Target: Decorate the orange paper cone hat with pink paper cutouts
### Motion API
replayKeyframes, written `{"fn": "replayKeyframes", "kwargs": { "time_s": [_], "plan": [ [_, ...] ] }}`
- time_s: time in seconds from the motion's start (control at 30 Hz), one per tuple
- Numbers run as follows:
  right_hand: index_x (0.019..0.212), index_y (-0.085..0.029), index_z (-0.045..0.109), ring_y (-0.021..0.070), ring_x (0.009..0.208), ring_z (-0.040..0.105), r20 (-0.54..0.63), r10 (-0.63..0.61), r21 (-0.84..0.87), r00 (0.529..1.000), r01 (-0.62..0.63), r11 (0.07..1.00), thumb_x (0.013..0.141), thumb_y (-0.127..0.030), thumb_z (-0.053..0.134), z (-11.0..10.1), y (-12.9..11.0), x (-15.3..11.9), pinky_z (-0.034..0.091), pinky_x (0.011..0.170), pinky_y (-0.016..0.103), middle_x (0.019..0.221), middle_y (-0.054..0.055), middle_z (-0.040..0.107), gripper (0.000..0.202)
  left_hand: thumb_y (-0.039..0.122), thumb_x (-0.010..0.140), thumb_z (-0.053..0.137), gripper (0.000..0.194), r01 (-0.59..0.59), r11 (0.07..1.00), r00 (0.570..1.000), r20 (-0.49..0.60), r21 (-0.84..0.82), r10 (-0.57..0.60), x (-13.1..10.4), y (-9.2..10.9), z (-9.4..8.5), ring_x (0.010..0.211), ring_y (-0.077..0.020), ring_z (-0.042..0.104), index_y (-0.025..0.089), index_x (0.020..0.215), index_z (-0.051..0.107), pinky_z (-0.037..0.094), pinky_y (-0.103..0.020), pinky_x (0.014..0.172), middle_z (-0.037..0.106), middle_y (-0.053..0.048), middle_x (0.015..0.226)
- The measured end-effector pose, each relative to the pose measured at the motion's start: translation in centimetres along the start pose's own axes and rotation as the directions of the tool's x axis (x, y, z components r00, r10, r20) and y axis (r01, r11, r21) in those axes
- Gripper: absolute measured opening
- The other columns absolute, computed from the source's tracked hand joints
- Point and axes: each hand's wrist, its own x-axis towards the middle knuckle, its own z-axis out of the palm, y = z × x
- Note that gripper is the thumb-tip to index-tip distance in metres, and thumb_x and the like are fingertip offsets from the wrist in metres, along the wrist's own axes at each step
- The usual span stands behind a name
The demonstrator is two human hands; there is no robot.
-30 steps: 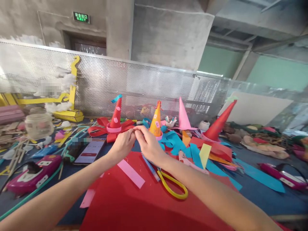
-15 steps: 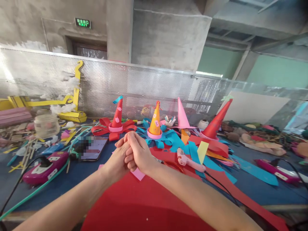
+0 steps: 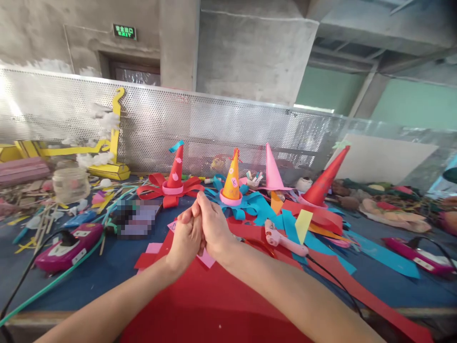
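Fingers (image 3: 203, 204) pressed together, red paper (image 3: 214, 305) below, yellow cone (image 3: 232, 181) beyond

A craft workshop with bare concrete walls (image 3: 257, 57) and a lit exit sign (image 3: 124, 32) houses a table (image 3: 107, 286) strewn with paper cutouts (image 3: 260, 209).

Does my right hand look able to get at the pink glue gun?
Probably yes: the pink glue gun lies uncovered beyond your right forearm, though your right hand is pressed against your left hand.
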Motion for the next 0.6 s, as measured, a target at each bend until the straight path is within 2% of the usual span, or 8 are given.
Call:
{"fn": "replayKeyframes", "kwargs": {
  "time_s": [0.07,0.13,0.23,0.3,0.33,0.5,0.53,0.6],
  "plan": [
    [0.057,-0.024,0.042,0.0159,0.046,0.059,-0.035,0.015,0.043,0.999,-0.013,0.999,0.083,-0.055,0.053,-0.2,-0.2,0.4,0.036,0.031,0.021,0.053,-0.002,0.064,0.043,0.050,0.090,0.038,0.032,-0.107,0.990,0.978,-0.171,0.095,0.123,0.3,0.0,0.2,0.038,-0.0124,0.041,0.025,0.070,0.038,0.031,-0.022,0.037,0.037,0.004,0.049],
    [0.055,-0.023,0.041,0.0159,0.051,0.062,-0.062,-0.002,0.064,0.998,0.006,0.998,0.083,-0.054,0.054,-0.4,-0.2,0.7,0.042,0.039,0.022,0.044,-0.004,0.057,0.044,0.041,0.091,0.039,0.026,-0.219,0.925,0.933,-0.211,0.310,0.292,0.8,-0.1,0.0,0.047,-0.0147,0.048,0.024,0.071,0.042,0.036,-0.024,0.043,0.045,0.001,0.055],
    [0.052,-0.023,0.039,0.0159,0.053,0.063,-0.096,0.003,0.062,0.995,0.003,0.998,0.081,-0.059,0.055,-0.9,-0.2,1.2,0.048,0.052,0.024,0.034,-0.006,0.046,0.048,0.027,0.091,0.035,0.022,-0.347,0.643,0.908,0.071,0.682,0.414,1.3,-0.6,-1.0,0.056,-0.0173,0.052,0.022,0.073,0.046,0.040,-0.026,0.051,0.051,-0.003,0.062],
    [0.054,-0.023,0.041,0.0159,0.054,0.063,-0.108,0.020,0.035,0.994,-0.016,0.999,0.077,-0.062,0.059,-1.4,-0.2,1.5,0.049,0.056,0.026,0.035,-0.007,0.046,0.048,0.023,0.091,0.031,0.028,-0.415,0.473,0.892,0.245,0.777,0.380,1.5,-1.0,-1.7,0.055,-0.0173,0.052,0.021,0.069,0.047,0.040,-0.027,0.052,0.052,-0.005,0.061],
    [0.056,-0.023,0.044,0.0160,0.054,0.063,-0.112,0.026,0.013,0.993,-0.025,1.000,0.074,-0.062,0.062,-1.7,-0.2,1.7,0.048,0.057,0.026,0.037,-0.006,0.048,0.046,0.022,0.092,0.030,0.030,-0.439,0.434,0.885,0.295,0.786,0.360,1.5,-1.1,-2.0,0.054,-0.0169,0.052,0.020,0.067,0.047,0.041,-0.027,0.052,0.052,-0.005,0.061],
    [0.072,-0.020,0.057,0.0163,0.062,0.063,-0.105,-0.004,-0.163,0.994,-0.013,0.987,0.067,-0.050,0.069,-4.1,-0.9,2.6,0.046,0.056,0.027,0.063,0.002,0.067,0.032,0.022,0.095,0.032,0.028,-0.614,0.365,0.776,0.450,0.700,0.442,1.5,-0.7,-3.3,0.076,-0.0189,0.061,0.018,0.087,0.058,0.049,-0.031,0.071,0.065,-0.008,0.084],
    [0.076,-0.020,0.058,0.0160,0.069,0.064,-0.098,-0.022,-0.202,0.995,0.001,0.979,0.065,-0.043,0.070,-4.6,-1.1,2.7,0.048,0.060,0.026,0.070,0.003,0.068,0.029,0.021,0.094,0.034,0.026,-0.613,0.380,0.773,0.428,0.692,0.468,1.7,-0.4,-3.7,0.080,-0.0190,0.062,0.018,0.089,0.059,0.049,-0.031,0.074,0.066,-0.008,0.088],
    [0.082,-0.020,0.058,0.0152,0.079,0.064,-0.083,-0.036,-0.288,0.996,0.010,0.958,0.061,-0.032,0.071,-5.8,-1.7,2.8,0.049,0.068,0.026,0.084,0.003,0.068,0.027,0.021,0.092,0.040,0.021,-0.500,0.509,0.843,0.261,0.700,0.469,2.5,0.2,-4.9,0.078,-0.0176,0.063,0.018,0.086,0.060,0.049,-0.029,0.073,0.067,-0.007,0.087]
  ]
}}
